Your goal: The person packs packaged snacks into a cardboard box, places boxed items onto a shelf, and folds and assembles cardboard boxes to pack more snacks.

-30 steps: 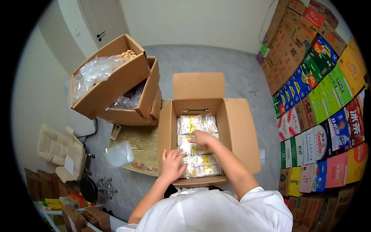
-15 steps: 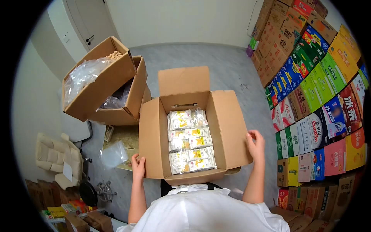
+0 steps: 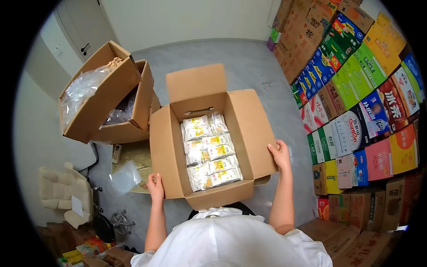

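Observation:
In front of my body stands an open brown carton [image 3: 220, 194] with its flaps folded outward. Inside it lie several white and yellow plastic packets [image 3: 210, 141], laid in rows. My left hand [image 3: 155, 187] pinches the outer edge of the left flap [image 3: 167, 153] near its front corner. On the other side, the fingers of my right hand [image 3: 280, 155] grip the outer edge of the right flap [image 3: 251, 133]. The far flap [image 3: 196, 82] stands up and leans away.
Two brown boxes with clear plastic bags, the tilted upper one [image 3: 111, 84] on the lower one [image 3: 144, 107], stand to the left. A clear plastic bag [image 3: 126, 178] lies on the low table [image 3: 141, 155]. Colourful cartons [image 3: 347, 129] line the right; a beige chair [image 3: 60, 189] stands left.
My right hand's fingers have closed on the right flap's edge. The carton appears slightly turned and shifted left in view, while the whole scene has shifted too. My left hand stays at the left flap.

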The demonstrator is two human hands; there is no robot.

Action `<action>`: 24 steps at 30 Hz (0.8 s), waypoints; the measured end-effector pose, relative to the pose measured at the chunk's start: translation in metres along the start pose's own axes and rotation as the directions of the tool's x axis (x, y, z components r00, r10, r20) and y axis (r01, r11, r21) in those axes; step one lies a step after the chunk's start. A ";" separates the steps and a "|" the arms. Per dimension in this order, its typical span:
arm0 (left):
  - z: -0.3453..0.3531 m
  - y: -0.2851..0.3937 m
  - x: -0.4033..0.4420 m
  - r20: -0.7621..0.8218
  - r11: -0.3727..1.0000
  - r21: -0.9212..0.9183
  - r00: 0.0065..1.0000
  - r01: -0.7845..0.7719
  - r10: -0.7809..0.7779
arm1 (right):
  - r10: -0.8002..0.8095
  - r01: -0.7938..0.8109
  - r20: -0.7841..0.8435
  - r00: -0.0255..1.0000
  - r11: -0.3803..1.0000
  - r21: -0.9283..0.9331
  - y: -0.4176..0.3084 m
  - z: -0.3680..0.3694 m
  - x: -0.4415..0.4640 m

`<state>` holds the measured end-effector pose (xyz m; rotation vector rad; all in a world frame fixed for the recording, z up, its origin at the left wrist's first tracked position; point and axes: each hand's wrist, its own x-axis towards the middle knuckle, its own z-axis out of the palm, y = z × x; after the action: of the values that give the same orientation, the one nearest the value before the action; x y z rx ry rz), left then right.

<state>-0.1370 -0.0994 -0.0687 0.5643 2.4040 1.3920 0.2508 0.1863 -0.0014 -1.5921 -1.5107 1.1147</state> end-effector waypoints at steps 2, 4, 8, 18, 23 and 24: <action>-0.005 0.001 -0.002 0.077 0.958 -0.257 0.990 0.131 -0.115 | 0.017 -0.033 0.118 0.993 0.990 0.140 0.007 -0.013 0.005; -0.018 -0.016 0.001 0.100 0.917 -0.368 0.987 0.155 -0.127 | 0.036 -0.103 0.315 0.948 0.975 0.198 -0.009 -0.029 0.004; -0.037 0.002 -0.007 0.021 0.920 -0.378 0.994 0.104 -0.104 | 0.026 -0.194 0.465 0.885 0.929 0.317 -0.024 -0.038 0.024; 0.064 0.047 -0.119 -0.499 0.983 -0.174 0.855 0.062 -0.142 | -0.114 -0.212 0.722 0.682 0.915 0.344 -0.011 -0.010 0.074; 0.115 0.086 -0.154 -0.511 0.998 -0.008 0.858 0.066 -0.061 | -0.124 -0.171 0.737 0.664 0.935 0.312 -0.001 -0.046 0.074; 0.124 0.102 -0.160 -0.448 0.990 -0.079 0.883 0.119 -0.142 | -0.127 -0.166 0.722 0.680 0.933 0.319 0.002 -0.056 0.076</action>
<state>0.0765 -0.0364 -0.0290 0.0563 2.6856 1.6657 0.3003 0.2662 0.0097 -0.9132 -1.6108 2.0872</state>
